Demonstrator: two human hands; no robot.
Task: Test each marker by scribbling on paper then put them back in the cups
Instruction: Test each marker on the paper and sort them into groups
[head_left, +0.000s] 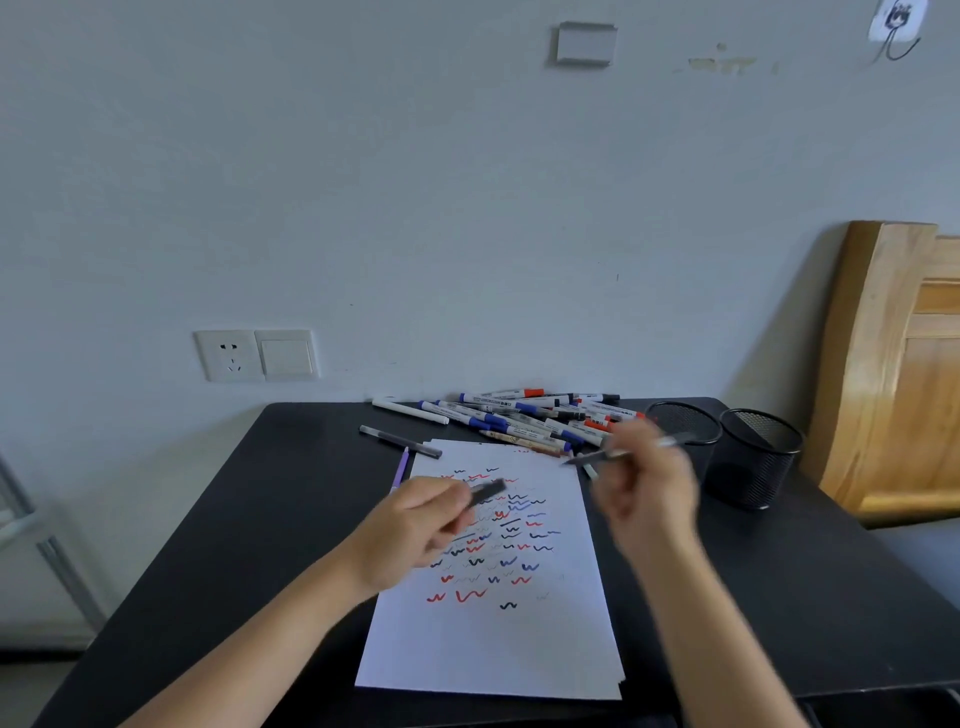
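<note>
A white sheet of paper (493, 639) lies on the black table (249, 519), covered in red, blue and black scribbles. My left hand (415, 525) hovers over its upper left and holds a dark pen cap (488, 491). My right hand (644, 483) grips a thin grey pen (623, 451), uncapped, its tip pointing left above the paper's top right corner. Both hands are blurred. A pile of several markers (530, 415) lies behind the paper by the wall. Two black mesh cups (685, 423) (758, 457) stand at the right.
A grey pen (400, 441) and a purple pen (400, 470) lie left of the paper's top edge, a white marker (410, 411) beyond them. A wooden board (893, 364) leans on the wall at the right. A wall socket (257, 355) sits at the left.
</note>
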